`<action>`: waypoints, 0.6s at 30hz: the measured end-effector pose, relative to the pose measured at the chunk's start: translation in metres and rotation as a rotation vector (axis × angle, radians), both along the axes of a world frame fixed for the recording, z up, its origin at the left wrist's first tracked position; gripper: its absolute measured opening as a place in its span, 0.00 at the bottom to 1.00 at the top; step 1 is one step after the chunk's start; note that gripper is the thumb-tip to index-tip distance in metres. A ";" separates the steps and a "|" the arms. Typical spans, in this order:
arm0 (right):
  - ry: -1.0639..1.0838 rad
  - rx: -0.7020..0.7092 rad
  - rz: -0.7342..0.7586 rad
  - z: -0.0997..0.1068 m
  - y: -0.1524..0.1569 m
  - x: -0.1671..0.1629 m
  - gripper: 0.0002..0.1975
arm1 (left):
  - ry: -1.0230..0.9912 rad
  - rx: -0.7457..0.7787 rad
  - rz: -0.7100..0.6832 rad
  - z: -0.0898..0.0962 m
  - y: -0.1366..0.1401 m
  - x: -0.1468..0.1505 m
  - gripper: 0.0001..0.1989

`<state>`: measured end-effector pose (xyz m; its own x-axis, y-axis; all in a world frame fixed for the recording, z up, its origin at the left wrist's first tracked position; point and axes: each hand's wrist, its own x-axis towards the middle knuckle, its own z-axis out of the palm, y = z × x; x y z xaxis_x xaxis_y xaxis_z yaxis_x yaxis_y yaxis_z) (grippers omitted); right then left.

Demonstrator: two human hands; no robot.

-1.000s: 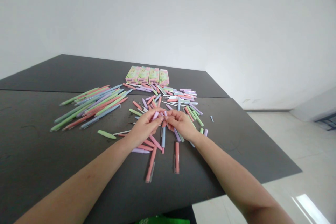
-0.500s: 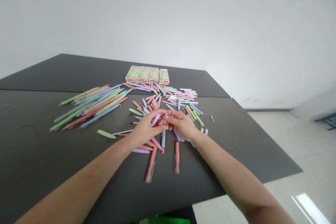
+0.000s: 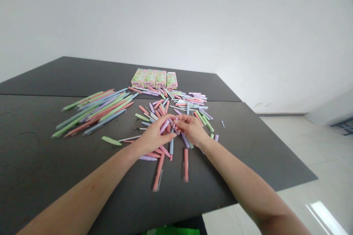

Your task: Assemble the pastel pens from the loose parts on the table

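My left hand [image 3: 152, 134] is closed around a light purple pen barrel [image 3: 164, 126], which slants up between thumb and fingers. Close against it, my right hand [image 3: 193, 129] pinches a small purple pen part [image 3: 175, 122] with thumb and forefinger. The fingers partly cover both pieces, and whether they touch is hard to see. Loose pen parts lie under and around both hands, among them a blue barrel [image 3: 171, 147], a coral cap piece [image 3: 186, 164] and another coral piece [image 3: 158, 172] with a clear clip.
Whole-looking pens [image 3: 96, 112] in green, coral, blue and purple lie piled at the left. Several pink-green boxes [image 3: 150, 78] stand behind the loose parts. A green barrel [image 3: 111, 140] lies left of my hands, and a small blue piece [image 3: 223, 124] near the right table edge.
The right hand has shifted and turned slightly, and more of the small purple part shows between its fingers. The left hand stays nearly in place around the purple barrel.
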<state>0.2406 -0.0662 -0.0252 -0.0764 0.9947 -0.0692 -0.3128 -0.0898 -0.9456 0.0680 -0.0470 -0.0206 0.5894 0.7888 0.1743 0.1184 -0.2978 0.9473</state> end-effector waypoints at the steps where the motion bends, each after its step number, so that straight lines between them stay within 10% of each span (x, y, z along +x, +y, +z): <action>1: 0.027 0.005 -0.043 0.000 0.001 0.001 0.15 | -0.017 -0.040 -0.008 0.000 0.000 0.000 0.26; 7: 0.110 0.075 -0.200 0.004 0.003 0.002 0.16 | -0.101 -0.377 -0.059 -0.001 -0.002 0.002 0.14; 18: 0.080 0.114 -0.148 0.000 0.000 -0.004 0.14 | -0.006 -0.374 -0.093 -0.003 0.000 0.002 0.15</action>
